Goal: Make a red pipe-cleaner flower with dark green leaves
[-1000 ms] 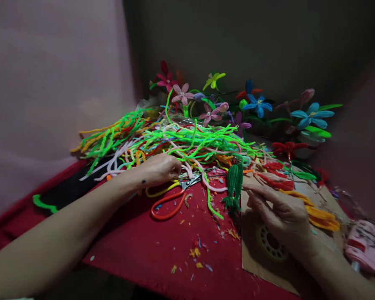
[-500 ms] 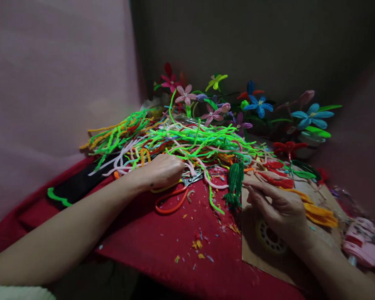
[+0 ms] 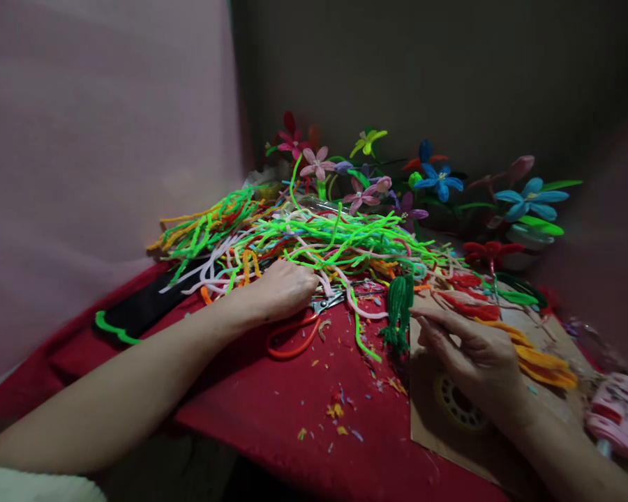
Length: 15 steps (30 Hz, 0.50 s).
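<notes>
My left hand point(image 3: 289, 289) is closed in a fist at the near edge of the chenille stem pile point(image 3: 345, 233). Its fingertips are hidden, and what it grips, if anything, cannot be made out. Beside and partly under it lie scissors point(image 3: 296, 343) with an orange-red handle loop, blades pointing right. My right hand point(image 3: 481, 355) has thumb and forefinger pinched together just right of a dark green fuzzy bundle point(image 3: 398, 314). Whatever sits in that pinch is too small to name. Beneath that hand are a cardboard sheet point(image 3: 423, 422) and a pale ring-shaped spool point(image 3: 463, 404).
Fuzzy flowers point(image 3: 531, 199) in several colours stand along the back. Yellow-orange looped petals point(image 3: 547, 362) and red ones lie at right, near a pink tool point(image 3: 617, 418). Fuzz scraps litter the red cloth point(image 3: 251, 397). A black strip point(image 3: 141, 314) lies at left.
The whole view has shifted slightly, so everything sits a little further right and lower. Both hands keep nearly the same pose and place.
</notes>
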Each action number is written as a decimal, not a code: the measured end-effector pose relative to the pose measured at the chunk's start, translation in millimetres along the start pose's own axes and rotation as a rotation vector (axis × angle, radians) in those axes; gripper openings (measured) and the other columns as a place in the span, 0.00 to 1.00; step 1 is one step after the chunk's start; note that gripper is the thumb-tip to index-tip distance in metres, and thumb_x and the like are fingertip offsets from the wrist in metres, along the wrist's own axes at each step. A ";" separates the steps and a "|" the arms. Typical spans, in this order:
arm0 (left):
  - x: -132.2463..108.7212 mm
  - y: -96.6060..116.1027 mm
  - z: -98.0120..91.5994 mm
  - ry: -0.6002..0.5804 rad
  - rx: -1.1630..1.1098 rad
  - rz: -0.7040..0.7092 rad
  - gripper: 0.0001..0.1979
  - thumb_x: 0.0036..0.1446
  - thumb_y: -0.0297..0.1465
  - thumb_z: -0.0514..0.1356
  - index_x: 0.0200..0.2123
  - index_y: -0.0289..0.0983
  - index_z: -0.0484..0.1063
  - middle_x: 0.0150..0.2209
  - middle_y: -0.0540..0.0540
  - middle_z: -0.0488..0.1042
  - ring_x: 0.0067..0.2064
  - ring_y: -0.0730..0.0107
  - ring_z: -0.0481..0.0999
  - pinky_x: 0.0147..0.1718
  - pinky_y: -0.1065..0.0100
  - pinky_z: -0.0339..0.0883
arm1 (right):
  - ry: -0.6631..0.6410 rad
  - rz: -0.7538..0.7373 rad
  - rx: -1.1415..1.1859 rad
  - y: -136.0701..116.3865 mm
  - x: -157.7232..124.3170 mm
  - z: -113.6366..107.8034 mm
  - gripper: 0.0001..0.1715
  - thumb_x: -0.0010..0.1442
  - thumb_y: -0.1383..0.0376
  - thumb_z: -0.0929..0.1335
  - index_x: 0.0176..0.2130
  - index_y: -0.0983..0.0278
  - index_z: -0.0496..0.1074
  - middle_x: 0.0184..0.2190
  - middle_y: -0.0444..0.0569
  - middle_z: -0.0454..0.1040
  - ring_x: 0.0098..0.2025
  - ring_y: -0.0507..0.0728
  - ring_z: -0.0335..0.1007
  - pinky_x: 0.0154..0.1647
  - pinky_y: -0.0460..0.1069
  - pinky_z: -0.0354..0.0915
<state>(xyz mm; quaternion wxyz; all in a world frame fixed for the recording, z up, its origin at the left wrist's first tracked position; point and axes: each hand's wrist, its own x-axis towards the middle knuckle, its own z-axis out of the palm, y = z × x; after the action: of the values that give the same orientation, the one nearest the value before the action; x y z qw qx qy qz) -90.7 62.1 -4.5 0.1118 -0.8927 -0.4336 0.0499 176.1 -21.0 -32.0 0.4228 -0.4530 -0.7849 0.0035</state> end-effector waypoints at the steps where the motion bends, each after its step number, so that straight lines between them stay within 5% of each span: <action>1: 0.7 -1.8 0.8 0.010 -0.004 -0.011 0.12 0.53 0.26 0.49 0.29 0.34 0.73 0.30 0.42 0.76 0.26 0.69 0.70 0.21 0.68 0.51 | 0.001 -0.004 -0.002 -0.4 0.3 0.0 0.11 0.56 0.71 0.66 0.40 0.65 0.73 0.22 0.43 0.76 0.21 0.48 0.72 0.22 0.40 0.65; 10: 2.3 -29.2 -6.8 0.089 -0.296 -0.011 0.10 0.52 0.29 0.52 0.26 0.34 0.73 0.23 0.47 0.72 0.23 0.74 0.66 0.24 0.71 0.52 | -0.017 0.012 0.024 0.7 -2.3 -0.5 0.12 0.56 0.71 0.66 0.41 0.63 0.73 0.23 0.42 0.75 0.22 0.48 0.71 0.23 0.41 0.65; 15: -2.9 -40.0 -24.2 0.053 -0.626 -0.204 0.09 0.49 0.28 0.52 0.27 0.34 0.72 0.20 0.51 0.72 0.22 0.76 0.67 0.24 0.73 0.55 | -0.022 0.284 0.243 -1.0 -0.3 -1.8 0.10 0.56 0.65 0.67 0.39 0.59 0.76 0.20 0.43 0.72 0.21 0.50 0.68 0.22 0.45 0.65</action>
<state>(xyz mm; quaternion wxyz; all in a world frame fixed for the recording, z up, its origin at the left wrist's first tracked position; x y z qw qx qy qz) -118.5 80.0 28.7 -0.1524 -0.8367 -0.5121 -0.1203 176.6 -22.4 -30.6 0.4610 -0.5046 -0.7116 0.1628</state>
